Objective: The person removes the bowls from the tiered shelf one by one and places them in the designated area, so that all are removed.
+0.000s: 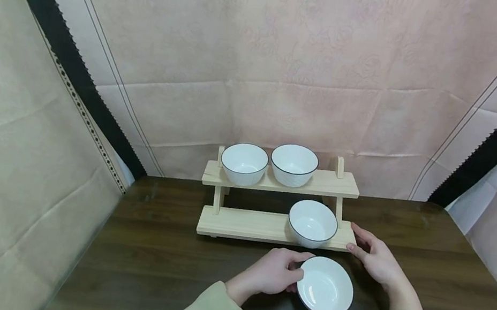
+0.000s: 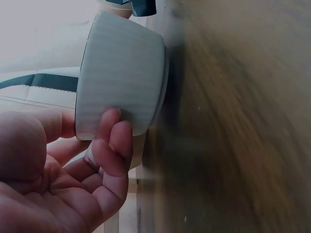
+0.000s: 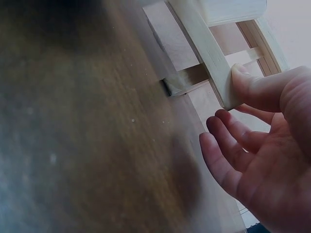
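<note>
My left hand (image 1: 272, 272) pinches the left side of a white bowl (image 1: 326, 288) with a dark rim, in front of the rack. In the left wrist view the thumb lies at the rim and fingertips press the bowl's ribbed outer wall (image 2: 121, 68); its base sits close over the table. My right hand (image 1: 380, 261) grips the right end of the lower shelf on a two-tier wooden rack (image 1: 247, 225). In the right wrist view its thumb presses on the shelf end (image 3: 221, 82), with the other fingers loosely curled below. A similar bowl (image 1: 312, 223) stands on the lower shelf's right part.
Two more white bowls, a left one (image 1: 244, 164) and a right one (image 1: 293, 165), stand side by side on the upper shelf (image 1: 332, 182). The rack stands near the back of a dark wooden table (image 1: 153, 264). Pale cloth (image 1: 292, 64) hangs behind and at both sides.
</note>
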A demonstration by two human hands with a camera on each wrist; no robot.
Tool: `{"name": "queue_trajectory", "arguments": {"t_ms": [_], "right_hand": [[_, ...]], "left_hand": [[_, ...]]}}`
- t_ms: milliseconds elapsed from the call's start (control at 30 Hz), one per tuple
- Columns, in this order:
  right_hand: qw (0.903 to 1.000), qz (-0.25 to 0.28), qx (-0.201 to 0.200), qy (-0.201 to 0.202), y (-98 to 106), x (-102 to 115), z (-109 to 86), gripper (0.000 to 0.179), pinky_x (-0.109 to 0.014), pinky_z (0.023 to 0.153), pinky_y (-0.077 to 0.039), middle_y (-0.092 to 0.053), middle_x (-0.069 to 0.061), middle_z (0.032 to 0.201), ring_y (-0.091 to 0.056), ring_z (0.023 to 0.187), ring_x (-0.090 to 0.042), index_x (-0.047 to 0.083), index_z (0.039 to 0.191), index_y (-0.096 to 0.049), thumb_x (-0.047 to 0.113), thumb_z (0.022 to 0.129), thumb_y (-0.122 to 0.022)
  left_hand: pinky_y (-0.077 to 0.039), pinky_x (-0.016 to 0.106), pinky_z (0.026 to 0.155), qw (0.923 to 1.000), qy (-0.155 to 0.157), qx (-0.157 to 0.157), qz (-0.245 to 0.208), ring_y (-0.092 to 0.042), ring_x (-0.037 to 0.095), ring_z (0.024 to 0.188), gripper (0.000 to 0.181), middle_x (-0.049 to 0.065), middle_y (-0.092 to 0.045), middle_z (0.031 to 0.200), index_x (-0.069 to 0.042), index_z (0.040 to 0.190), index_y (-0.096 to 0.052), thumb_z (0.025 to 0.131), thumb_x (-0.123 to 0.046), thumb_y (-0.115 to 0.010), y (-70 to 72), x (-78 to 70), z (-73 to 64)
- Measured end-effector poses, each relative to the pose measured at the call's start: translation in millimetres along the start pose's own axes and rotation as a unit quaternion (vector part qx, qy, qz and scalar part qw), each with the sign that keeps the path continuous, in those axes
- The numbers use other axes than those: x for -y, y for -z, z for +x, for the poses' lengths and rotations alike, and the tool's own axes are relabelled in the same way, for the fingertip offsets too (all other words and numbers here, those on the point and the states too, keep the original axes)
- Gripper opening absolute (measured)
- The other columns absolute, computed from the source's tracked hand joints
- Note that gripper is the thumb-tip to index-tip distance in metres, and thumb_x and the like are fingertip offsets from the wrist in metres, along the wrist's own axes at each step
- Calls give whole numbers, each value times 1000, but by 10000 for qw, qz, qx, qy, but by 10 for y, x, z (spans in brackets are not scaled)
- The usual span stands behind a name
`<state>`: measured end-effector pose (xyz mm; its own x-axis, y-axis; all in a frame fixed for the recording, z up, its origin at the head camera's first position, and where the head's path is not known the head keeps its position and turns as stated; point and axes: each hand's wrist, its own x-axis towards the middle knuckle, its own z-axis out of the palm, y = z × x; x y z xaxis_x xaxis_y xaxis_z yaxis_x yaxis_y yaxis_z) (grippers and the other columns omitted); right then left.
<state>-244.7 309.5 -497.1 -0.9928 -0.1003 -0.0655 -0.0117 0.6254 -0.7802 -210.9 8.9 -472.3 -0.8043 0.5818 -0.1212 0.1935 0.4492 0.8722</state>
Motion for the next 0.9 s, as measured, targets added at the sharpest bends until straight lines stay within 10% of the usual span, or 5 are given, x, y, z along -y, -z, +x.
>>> {"name": "queue_trajectory", "arguments": {"t_ms": [900], "right_hand": [[10000, 64, 43, 35, 0, -15, -1, 71, -75, 118, -42, -40, -37, 167, -45, 150, -56, 3, 171, -29, 26, 112, -61]], "left_hand": [[-48, 21, 53, 9980, 156, 170, -589, -63, 10, 56, 53, 0, -64, 63, -12, 154, -63, 100, -8, -63, -152, -46, 212]]}}
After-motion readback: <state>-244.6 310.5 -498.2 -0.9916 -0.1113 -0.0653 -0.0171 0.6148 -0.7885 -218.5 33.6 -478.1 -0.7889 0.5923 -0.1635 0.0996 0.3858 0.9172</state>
